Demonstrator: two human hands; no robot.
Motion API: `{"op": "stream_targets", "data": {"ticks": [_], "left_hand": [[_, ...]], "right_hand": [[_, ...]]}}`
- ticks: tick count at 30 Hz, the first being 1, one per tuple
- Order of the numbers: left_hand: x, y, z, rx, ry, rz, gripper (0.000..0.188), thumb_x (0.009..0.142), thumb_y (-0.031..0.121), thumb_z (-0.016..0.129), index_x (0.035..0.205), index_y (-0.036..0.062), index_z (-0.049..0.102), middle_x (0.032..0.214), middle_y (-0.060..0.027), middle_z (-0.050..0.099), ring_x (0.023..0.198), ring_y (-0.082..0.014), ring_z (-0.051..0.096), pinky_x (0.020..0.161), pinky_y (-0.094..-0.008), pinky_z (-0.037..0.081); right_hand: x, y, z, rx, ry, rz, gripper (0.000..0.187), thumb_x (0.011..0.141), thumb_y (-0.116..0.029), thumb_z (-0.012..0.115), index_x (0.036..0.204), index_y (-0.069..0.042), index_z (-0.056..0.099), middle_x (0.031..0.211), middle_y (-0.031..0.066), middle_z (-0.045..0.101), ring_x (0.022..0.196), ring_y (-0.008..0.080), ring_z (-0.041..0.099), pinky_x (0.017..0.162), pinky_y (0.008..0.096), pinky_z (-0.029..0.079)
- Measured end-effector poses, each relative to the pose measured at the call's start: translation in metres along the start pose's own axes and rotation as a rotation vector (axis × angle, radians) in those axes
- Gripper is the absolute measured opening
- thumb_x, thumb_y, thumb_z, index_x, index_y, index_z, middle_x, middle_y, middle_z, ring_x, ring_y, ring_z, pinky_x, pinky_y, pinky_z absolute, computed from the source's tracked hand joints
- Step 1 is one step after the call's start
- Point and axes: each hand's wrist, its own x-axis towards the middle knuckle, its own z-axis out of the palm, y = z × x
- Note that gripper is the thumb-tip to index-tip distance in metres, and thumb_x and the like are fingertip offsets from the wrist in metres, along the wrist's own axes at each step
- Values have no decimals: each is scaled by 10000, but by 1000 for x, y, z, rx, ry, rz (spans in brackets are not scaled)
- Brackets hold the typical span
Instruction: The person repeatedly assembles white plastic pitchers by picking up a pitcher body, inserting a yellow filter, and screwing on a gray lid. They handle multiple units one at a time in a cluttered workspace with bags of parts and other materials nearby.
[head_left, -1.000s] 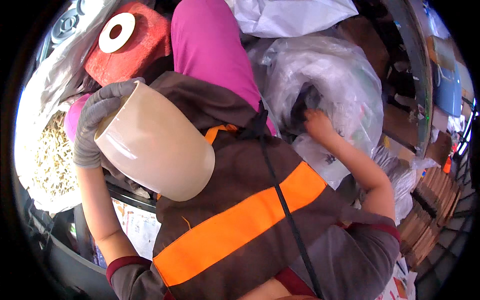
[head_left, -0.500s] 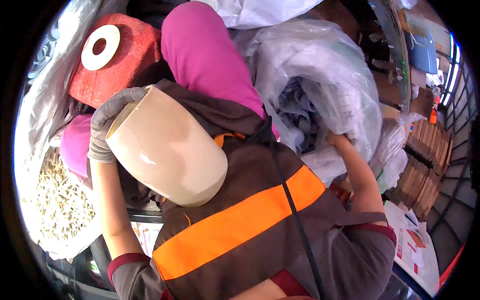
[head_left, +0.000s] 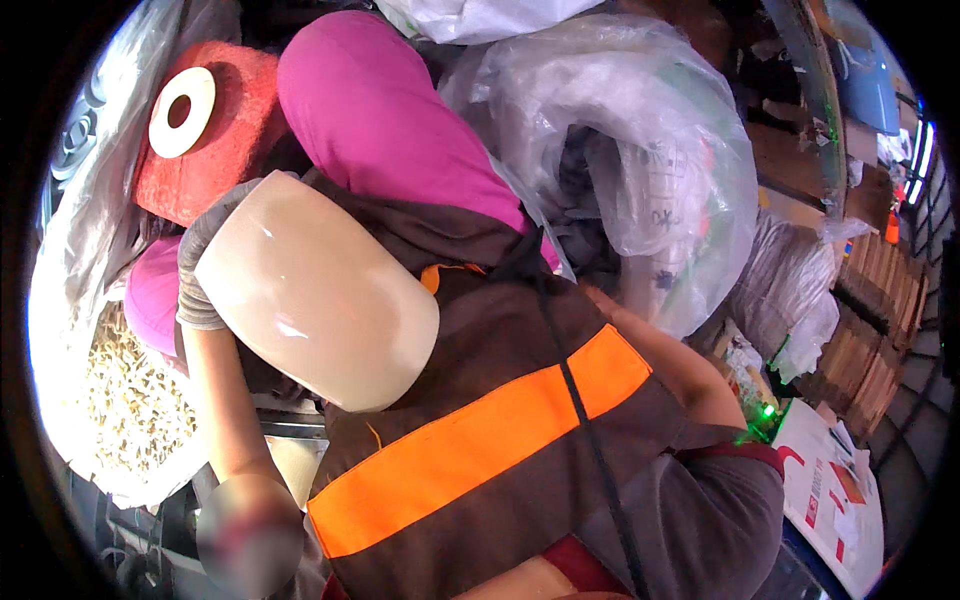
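A glossy cream tapered tube-shaped piece point(head_left: 320, 295) lies tilted across my lap. My left hand point(head_left: 205, 235), in a grey knit glove, is wrapped round its far left end; part of that hand is hidden behind the piece. My right forearm point(head_left: 670, 365) reaches past the apron's right side, at the near edge of a big clear plastic bag point(head_left: 700, 190). The right hand's fingers are hidden there, so what they touch does not show. Dark grey pieces point(head_left: 580, 235) show inside the bag's mouth, partly covered by its plastic.
A red fuzzy block point(head_left: 235, 120) with a cream ring point(head_left: 182, 112) on it sits at the far left. Nearer on the left is a sack of small pale pieces point(head_left: 135, 410). Stacked cardboard point(head_left: 870, 310) and a white printed box point(head_left: 830, 490) stand on the right.
My right hand has moved from the bag's mouth toward my body and is now mostly hidden. The bag's mouth has changed shape. The cream piece has turned, hiding its open end.
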Motion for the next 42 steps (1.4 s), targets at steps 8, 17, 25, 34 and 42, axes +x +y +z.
{"op": "stream_targets", "data": {"ticks": [8, 17, 25, 34, 42], "left_hand": [[-24, -50, -60, -552, 85, -239, 387, 982, 248, 407, 1276, 13, 499, 1252, -128, 572, 1109, -244, 559, 951, -377, 456], [14, 13, 6, -9, -90, -42, 341, 931, 164, 471, 1217, -3, 554, 1165, -97, 610, 1038, -188, 582, 915, -315, 464], [34, 44, 16, -454, -148, -196, 486, 827, 393, 514, 1120, 24, 634, 1130, -93, 609, 1021, -190, 568, 929, -291, 429], [26, 38, 0, -502, -188, -150, 472, 838, 353, 559, 1134, -10, 617, 1142, -105, 613, 1052, -197, 567, 952, -314, 422], [9, 30, 10, -199, -71, 8, 301, 890, 87, 511, 1160, -18, 595, 1150, -110, 608, 1088, -192, 557, 956, -302, 434]], "right_hand": [[62, -81, -18, -27, 185, -52, 712, 750, -450, 650, 1273, 5, 489, 1258, 216, 536, 1164, 351, 522, 967, 419, 417], [-44, -17, -77, -87, 385, 164, 615, 778, -395, 627, 1242, -6, 518, 1231, 214, 551, 1151, 349, 531, 961, 423, 420], [-183, -117, -237, -284, 893, 228, 531, 804, -347, 606, 1215, -17, 543, 1207, 213, 565, 1139, 347, 540, 956, 425, 421], [20, -159, -119, -621, 204, 99, 440, 832, -292, 582, 1184, -28, 572, 1180, 211, 580, 1126, 345, 549, 950, 429, 423], [-19, -156, -147, -658, -68, -235, 354, 867, -265, 560, 1151, -61, 612, 1145, 173, 611, 1063, 343, 587, 918, 424, 448]]}}
